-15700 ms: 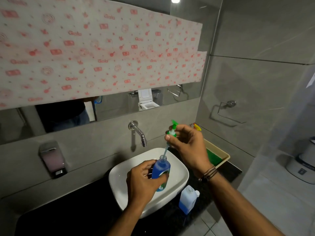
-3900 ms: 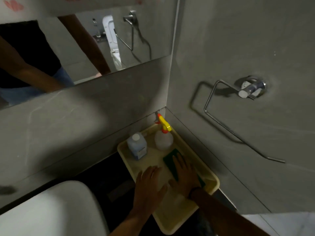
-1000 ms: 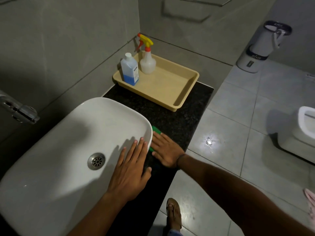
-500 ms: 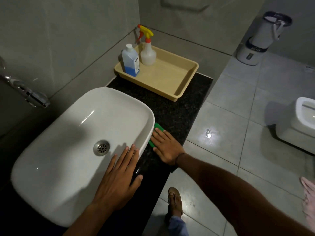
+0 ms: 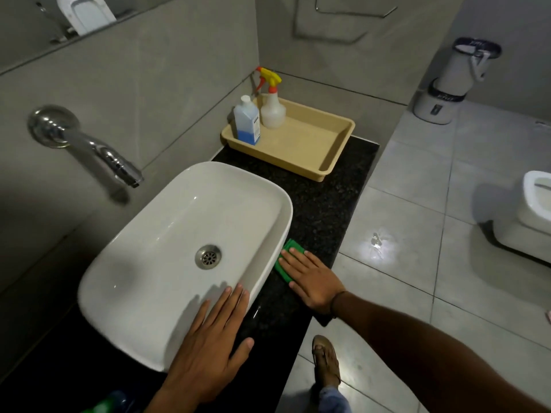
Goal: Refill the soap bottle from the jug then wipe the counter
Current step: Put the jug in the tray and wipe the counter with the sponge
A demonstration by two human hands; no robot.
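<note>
A beige tray (image 5: 334, 150) is sitting on the black speckled counter (image 5: 328, 204) in the corner by the grey wall. Two containers are standing upright in its far left corner, just beside each other: a translucent jug (image 5: 247, 122) with a white cap, in which blue liquid is showing only in the lower part, and a pale spray bottle (image 5: 272, 110) with a yellow and red trigger head, whose contents cannot be told. The remainder of the tray is being left bare. A white basin (image 5: 167, 239) is resting on the counter, with a metal drain (image 5: 208, 256) at its bottom and no water seen in it; a chrome tap (image 5: 98, 152) is jutting from the wall above it.

A green cloth (image 5: 286, 263) is being pressed flat on the counter, touching the basin's right side, under the right hand (image 5: 313, 278), which is spread open with fingers extended; only the cloth's far edge and left side are showing past the fingertips. The left hand (image 5: 208, 344) is being laid flat and open, fingers together, over the basin's near rim, nothing being held in it. At the bottom edge, a blurred green and blue object (image 5: 111, 402) is partly in view; whether it is the soap bottle cannot be told.

A label is carried on the jug, but its writing is too small to be read. Lettering on a white appliance (image 5: 456, 81) on the floor is likewise unreadable.
</note>
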